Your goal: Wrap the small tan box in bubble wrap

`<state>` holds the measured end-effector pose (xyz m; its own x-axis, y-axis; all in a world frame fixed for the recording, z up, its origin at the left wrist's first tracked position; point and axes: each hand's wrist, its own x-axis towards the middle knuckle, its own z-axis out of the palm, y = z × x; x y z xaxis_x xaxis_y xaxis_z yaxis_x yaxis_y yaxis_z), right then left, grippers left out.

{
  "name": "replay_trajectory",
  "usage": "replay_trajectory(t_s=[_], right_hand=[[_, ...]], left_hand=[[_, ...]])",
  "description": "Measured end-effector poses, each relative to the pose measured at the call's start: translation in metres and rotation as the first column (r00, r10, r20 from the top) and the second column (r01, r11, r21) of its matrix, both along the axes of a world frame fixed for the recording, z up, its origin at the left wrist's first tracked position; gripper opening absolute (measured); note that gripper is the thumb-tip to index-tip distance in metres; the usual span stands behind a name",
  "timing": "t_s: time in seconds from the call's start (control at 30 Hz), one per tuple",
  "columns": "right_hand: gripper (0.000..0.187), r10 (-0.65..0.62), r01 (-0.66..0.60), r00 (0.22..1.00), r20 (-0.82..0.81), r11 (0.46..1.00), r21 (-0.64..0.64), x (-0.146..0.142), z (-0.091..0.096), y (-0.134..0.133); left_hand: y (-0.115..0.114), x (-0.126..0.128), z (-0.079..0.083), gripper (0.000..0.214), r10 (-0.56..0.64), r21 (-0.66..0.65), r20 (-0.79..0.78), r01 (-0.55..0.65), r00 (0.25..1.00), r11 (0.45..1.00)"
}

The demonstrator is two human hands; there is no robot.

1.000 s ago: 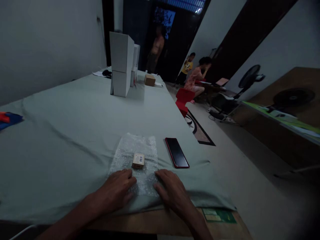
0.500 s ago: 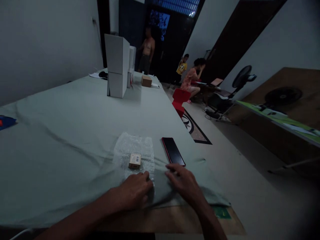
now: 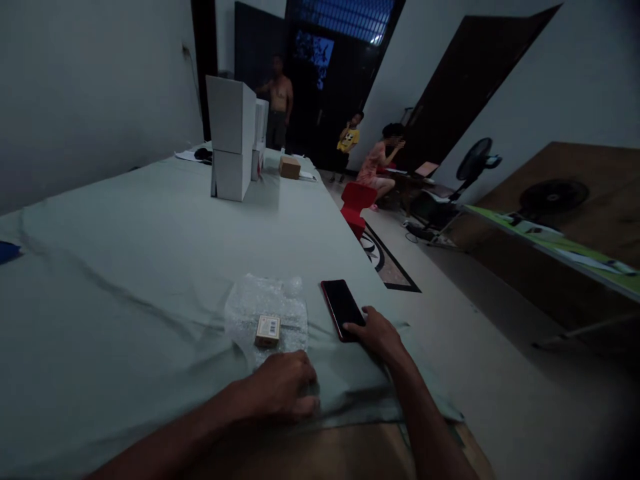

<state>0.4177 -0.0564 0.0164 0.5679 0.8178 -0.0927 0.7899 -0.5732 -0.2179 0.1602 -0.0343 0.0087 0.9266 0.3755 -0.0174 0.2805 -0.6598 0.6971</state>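
Observation:
My right hand is on the near end of a dark smartphone with a red edge, thumb on its screen and fingers along its right side. The phone lies on the pale green tablecloth. My left hand rests at the table's near edge, fingers loosely bent and thumb apart, with nothing seen in it. Just beyond it, a small tan box with a barcode label sits on a sheet of bubble wrap.
Tall white boxes stand far back on the table, beside a brown carton. A blue item lies at the left edge. Right of the table are a red chair and a fan. Several people are in the background.
My right hand has moved onto the phone and taken hold of its near end. The left hand has shifted slightly right and nearer to me. The view has moved a little.

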Motion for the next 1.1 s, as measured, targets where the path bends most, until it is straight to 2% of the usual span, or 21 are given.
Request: replay_trajectory(t_s=[0.13,0.2,0.3,0.37,0.43,0.5,0.57,0.63,0.7,0.77,0.83,0.97,1.03,1.1], right_hand=[[0.043,0.025,-0.009,0.998,-0.06,0.968,0.25,0.0,-0.007,0.002],[0.034,0.037,0.036,0.981,-0.189,0.93,0.366,-0.005,-0.011,0.003],[0.029,0.063,0.171,0.889,-0.454,0.874,0.455,-0.017,-0.013,-0.002],[0.031,0.077,0.256,0.816,-0.573,0.841,0.477,-0.03,-0.012,-0.011],[0.035,0.12,0.324,0.739,-0.663,0.799,0.506,-0.049,-0.012,-0.025],[0.038,0.17,0.376,0.679,-0.714,0.755,0.537,-0.071,-0.013,-0.042],[0.038,0.21,0.396,0.665,-0.717,0.715,0.576,-0.094,-0.017,-0.058],[0.041,0.247,0.392,0.664,-0.705,0.689,0.61,-0.114,-0.023,-0.071],[0.048,0.277,0.377,0.66,-0.698,0.682,0.627,-0.128,-0.028,-0.079],[0.054,0.295,0.36,0.656,-0.694,0.687,0.632,-0.137,-0.033,-0.084],[0.054,0.298,0.355,0.662,-0.687,0.683,0.638,-0.14,-0.036,-0.086],[0.053,0.288,0.379,0.675,-0.68,0.655,0.654,-0.141,-0.042,-0.088],[0.053,0.275,0.393,0.674,-0.685,0.652,0.648,-0.14,-0.045,-0.088],[0.054,0.253,0.415,0.665,-0.703,0.657,0.629,-0.139,-0.048,-0.088]], left_hand=[[-0.002,0.007,-0.01,0.03,0.131,-0.096,0.055,-0.126,0.99,0.987],[0.0,0.01,-0.015,0.029,0.206,-0.143,0.09,-0.192,0.974,0.971],[0.002,0.013,-0.024,0.031,0.354,-0.261,0.15,-0.309,0.923,0.915],[0.003,0.015,-0.03,0.037,0.433,-0.396,0.191,-0.335,0.881,0.855],[0.002,0.017,-0.036,0.043,0.492,-0.571,0.223,-0.296,0.841,0.765],[0.0,0.021,-0.038,0.046,0.534,-0.748,0.237,-0.198,0.811,0.633],[-0.003,0.024,-0.035,0.047,0.558,-0.862,0.265,-0.065,0.787,0.502],[-0.005,0.025,-0.028,0.047,0.586,-0.918,0.283,0.039,0.759,0.394],[-0.007,0.024,-0.023,0.043,0.626,-0.957,0.253,0.094,0.738,0.275],[-0.008,0.022,-0.021,0.037,0.658,-0.981,0.195,0.135,0.727,0.142],[-0.009,0.021,-0.023,0.034,0.675,-0.983,0.158,0.18,0.721,0.038],[-0.011,0.021,-0.029,0.032,0.694,-0.969,0.119,0.237,0.71,-0.076],[-0.012,0.022,-0.032,0.03,0.698,-0.963,0.108,0.25,0.707,-0.103],[-0.012,0.022,-0.032,0.03,0.698,-0.958,0.119,0.266,0.706,-0.106]])
